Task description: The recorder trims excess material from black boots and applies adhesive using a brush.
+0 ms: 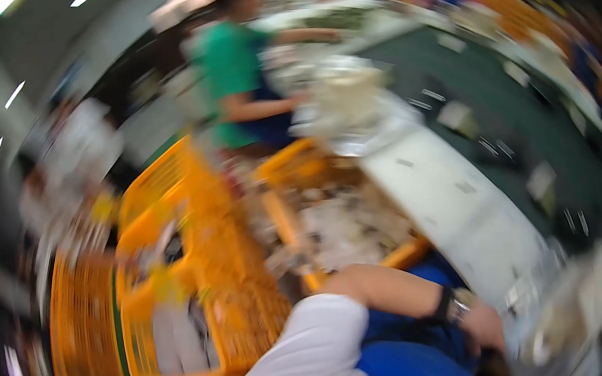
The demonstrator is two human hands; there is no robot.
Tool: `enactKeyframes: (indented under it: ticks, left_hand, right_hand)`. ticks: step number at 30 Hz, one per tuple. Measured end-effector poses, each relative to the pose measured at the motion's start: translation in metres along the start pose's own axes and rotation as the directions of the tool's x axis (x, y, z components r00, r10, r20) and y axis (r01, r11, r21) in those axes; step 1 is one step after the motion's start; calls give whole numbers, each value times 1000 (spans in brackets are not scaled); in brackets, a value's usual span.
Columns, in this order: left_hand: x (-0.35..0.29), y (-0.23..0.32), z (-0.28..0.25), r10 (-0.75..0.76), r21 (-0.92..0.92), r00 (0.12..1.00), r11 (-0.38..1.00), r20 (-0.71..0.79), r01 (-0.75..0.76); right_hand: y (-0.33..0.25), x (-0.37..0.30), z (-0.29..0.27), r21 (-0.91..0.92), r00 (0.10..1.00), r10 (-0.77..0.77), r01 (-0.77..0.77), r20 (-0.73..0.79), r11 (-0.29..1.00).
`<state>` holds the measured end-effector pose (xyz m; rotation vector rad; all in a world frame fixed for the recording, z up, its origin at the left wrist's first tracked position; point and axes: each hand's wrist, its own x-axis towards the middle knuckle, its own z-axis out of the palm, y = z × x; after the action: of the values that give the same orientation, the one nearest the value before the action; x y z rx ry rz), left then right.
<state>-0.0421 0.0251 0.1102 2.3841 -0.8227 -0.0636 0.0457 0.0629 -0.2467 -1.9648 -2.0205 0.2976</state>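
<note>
My left arm, in a white sleeve, reaches across the lower middle, with a dark band and a watch (460,307) at the wrist. My left hand (484,328) hangs low beside a clear plastic bag (562,321) with pale contents at the near end of a white work surface (446,192). Motion blur smears its fingers, so whether it grips anything does not show. My right hand is out of sight. Blue cloth (416,367) covers the area under my forearm.
An orange crate (286,220) of pale packs stands ahead; stacked orange crates (234,288) rise at left. A green conveyor belt (453,69) carrying small packs runs along the right. A person in green (228,68) works ahead beside a clear bag of pale goods (350,98). More people are farther off.
</note>
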Motion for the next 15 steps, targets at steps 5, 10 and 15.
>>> enactKeyframes:
  ticks: [5, 10, 15]
  left_hand:
    - [-9, -10, -20, 2, -127, 979, 992, 206, 25]
    - [28, -13, -1, 206, -271, 885, 958, 418, -95]
    - [32, -25, 19, 317, -331, 735, 934, 600, -132]
  right_hand:
    - [-47, -366, 50, 33, 474, 880, -880, -11, 474]
    - [-96, -323, -75, 418, 1, 949, -898, 317, -138]
    - [-194, -358, -89, 446, -210, 911, -818, 355, -363]
